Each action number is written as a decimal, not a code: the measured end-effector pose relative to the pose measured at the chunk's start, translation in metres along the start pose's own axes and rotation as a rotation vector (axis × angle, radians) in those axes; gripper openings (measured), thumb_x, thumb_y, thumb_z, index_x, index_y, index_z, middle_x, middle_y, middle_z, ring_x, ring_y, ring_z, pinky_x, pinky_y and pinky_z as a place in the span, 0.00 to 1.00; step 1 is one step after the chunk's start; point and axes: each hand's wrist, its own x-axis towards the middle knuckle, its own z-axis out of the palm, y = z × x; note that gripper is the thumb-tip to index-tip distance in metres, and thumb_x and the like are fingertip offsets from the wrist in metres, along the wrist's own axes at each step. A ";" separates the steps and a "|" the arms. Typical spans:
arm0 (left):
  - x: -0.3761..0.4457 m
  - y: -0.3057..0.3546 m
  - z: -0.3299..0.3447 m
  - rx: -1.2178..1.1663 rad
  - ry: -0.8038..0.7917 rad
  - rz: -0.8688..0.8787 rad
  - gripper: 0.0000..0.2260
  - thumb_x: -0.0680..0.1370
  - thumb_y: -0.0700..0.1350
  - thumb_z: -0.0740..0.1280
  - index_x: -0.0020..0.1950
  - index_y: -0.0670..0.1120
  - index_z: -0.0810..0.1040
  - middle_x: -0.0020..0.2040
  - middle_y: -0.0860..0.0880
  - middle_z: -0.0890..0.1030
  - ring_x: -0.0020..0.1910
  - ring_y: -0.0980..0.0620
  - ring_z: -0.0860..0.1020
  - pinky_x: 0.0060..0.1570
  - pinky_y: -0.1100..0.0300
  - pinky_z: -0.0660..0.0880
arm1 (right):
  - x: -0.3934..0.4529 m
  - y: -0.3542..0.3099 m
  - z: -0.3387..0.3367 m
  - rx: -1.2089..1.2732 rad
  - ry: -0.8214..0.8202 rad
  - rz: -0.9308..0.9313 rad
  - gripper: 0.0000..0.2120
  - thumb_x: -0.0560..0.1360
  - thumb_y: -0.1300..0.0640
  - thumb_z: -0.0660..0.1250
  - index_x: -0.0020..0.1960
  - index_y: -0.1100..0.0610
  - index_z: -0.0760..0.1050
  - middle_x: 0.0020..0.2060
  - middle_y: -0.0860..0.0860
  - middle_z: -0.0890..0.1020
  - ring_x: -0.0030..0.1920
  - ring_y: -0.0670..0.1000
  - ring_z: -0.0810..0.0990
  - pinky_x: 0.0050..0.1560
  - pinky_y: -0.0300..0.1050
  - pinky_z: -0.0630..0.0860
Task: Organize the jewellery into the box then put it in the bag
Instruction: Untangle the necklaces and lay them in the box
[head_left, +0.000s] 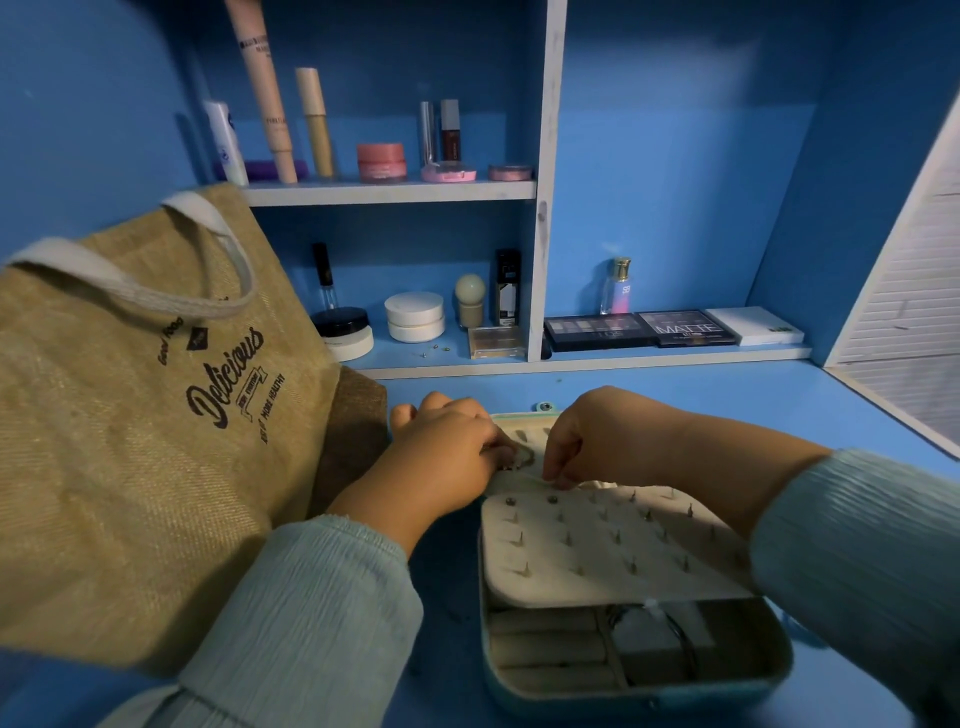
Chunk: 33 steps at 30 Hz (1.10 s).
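Observation:
An open teal jewellery box (769, 670) lies on the blue desk in front of me, with a cream earring panel (597, 545) folded over its lower tray. Several studs stick through the panel. My left hand (441, 447) pinches a thin gold piece of jewellery (522, 457) against the box's upper half. My right hand (592, 441) pinches the top edge of the cream panel right beside it. A jute tote bag (130, 441) printed "Delicious" stands at the left, touching my left forearm.
Blue shelves behind hold cosmetics: tubes, jars, a perfume bottle (618, 286) and eyeshadow palettes (644, 328). A few small loose studs (435, 349) lie on the lower shelf. A white slatted panel (904, 312) stands at the right edge.

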 end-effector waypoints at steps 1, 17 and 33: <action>0.000 0.000 0.001 0.008 -0.010 0.003 0.14 0.81 0.57 0.55 0.61 0.58 0.75 0.63 0.57 0.70 0.63 0.51 0.62 0.56 0.53 0.55 | 0.000 0.000 0.000 0.005 0.000 0.004 0.08 0.73 0.59 0.69 0.50 0.50 0.83 0.45 0.46 0.81 0.38 0.42 0.74 0.37 0.28 0.68; -0.007 0.003 -0.007 -0.249 0.028 -0.152 0.19 0.82 0.56 0.45 0.63 0.49 0.69 0.60 0.51 0.69 0.63 0.54 0.60 0.61 0.55 0.54 | 0.005 -0.001 -0.003 -0.037 -0.029 0.004 0.08 0.72 0.58 0.71 0.51 0.50 0.82 0.44 0.44 0.80 0.45 0.45 0.75 0.41 0.30 0.69; -0.011 0.005 -0.010 -0.190 -0.028 -0.176 0.24 0.81 0.59 0.42 0.65 0.48 0.68 0.62 0.50 0.67 0.65 0.52 0.59 0.64 0.54 0.54 | 0.008 -0.005 -0.011 -0.153 -0.056 -0.062 0.09 0.74 0.58 0.68 0.54 0.52 0.79 0.42 0.42 0.73 0.46 0.44 0.70 0.44 0.35 0.65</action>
